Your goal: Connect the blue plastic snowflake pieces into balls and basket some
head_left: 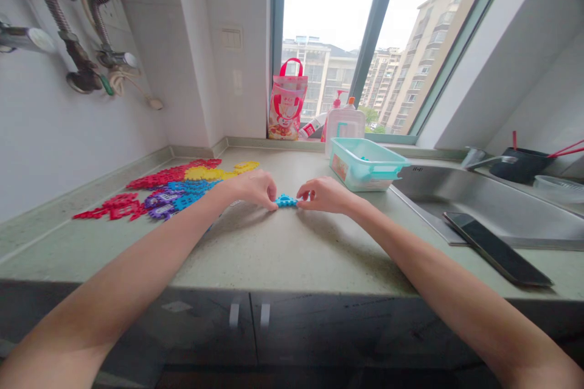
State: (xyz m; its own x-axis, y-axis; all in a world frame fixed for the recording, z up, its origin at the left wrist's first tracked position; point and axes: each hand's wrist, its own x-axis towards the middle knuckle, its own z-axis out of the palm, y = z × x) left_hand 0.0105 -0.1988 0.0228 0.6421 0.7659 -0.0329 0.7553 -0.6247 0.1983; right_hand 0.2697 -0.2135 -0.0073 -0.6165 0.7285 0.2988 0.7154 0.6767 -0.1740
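Observation:
A small light-blue plastic building piece (286, 200) lies at the middle of the countertop, between my two hands. My left hand (256, 188) pinches its left end with thumb and fingertips. At its right end, the closed fingertips of my right hand (326, 196) hold the piece too. Left of my hands, flat interlocking pieces are spread in colour groups: red pieces (171, 174), yellow pieces (205, 172), blue pieces (194, 192) and purple pieces (160, 203). My left forearm passes in front of part of the blue group.
A teal plastic box (365, 167) with a few pieces inside stands right of my hands, its lid (344, 124) leaning behind it. A steel sink (502, 206) is at the right, with a phone (497, 246) across its near edge. A red bag (287, 103) stands on the windowsill.

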